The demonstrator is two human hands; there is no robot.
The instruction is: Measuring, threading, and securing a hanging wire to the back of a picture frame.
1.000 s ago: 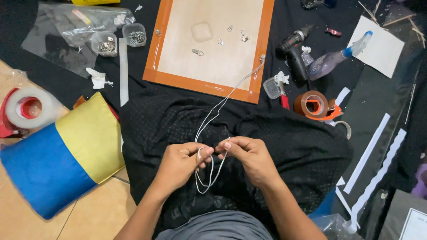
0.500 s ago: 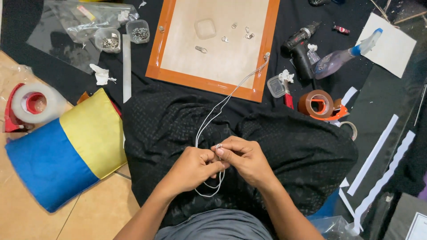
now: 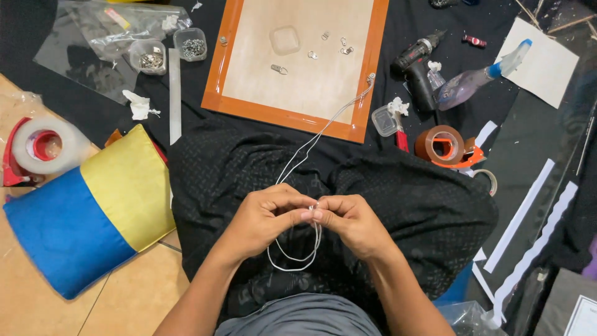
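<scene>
My left hand (image 3: 264, 221) and my right hand (image 3: 351, 224) meet over my lap, fingertips pinched together on a thin white cord (image 3: 311, 144). A small metal piece shows between the fingertips. The cord hangs in a loop below my hands and runs up to a metal ring on the right edge of an orange-framed board (image 3: 364, 74). Several small metal hangers (image 3: 278, 69) lie on the board's pale back.
A blue and yellow cushion (image 3: 87, 214) lies at my left, with a clear tape roll (image 3: 43, 146) beyond it. At the right are a cordless drill (image 3: 416, 68), a spray bottle (image 3: 476, 78), brown tape (image 3: 440, 144) and white paper strips (image 3: 519, 218). Two small tubs of hardware (image 3: 168, 53) sit upper left.
My hands came together from slightly apart and shifted a little on the cord; the hanging loop changed shape. The view shifted slightly.
</scene>
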